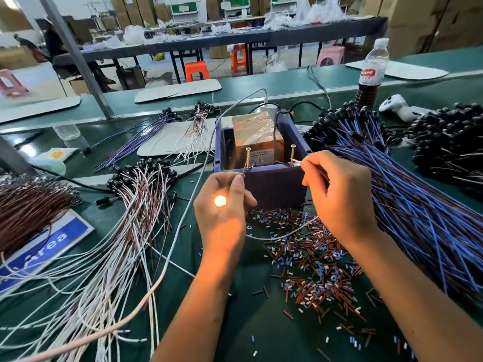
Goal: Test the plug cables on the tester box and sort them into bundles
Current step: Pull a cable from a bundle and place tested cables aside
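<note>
Blue tester box (274, 184) with two upright screws (247, 158), lit cable lamp (220, 201).

Two brassy metal screws (248, 158) stand on a matt blue plastic tester box (274, 184), its inner block (257, 134) wrapped in glossy clear film, on a dull green bench (248, 322).

We see two bare forearms reaching in from the bottom edge, with no sleeve, glove, watch or ring on either. The left hand (222, 205) and the right hand (337, 194) are both uncovered, nails short and plain. An orange glow tints the left hand and its wrist.
</note>
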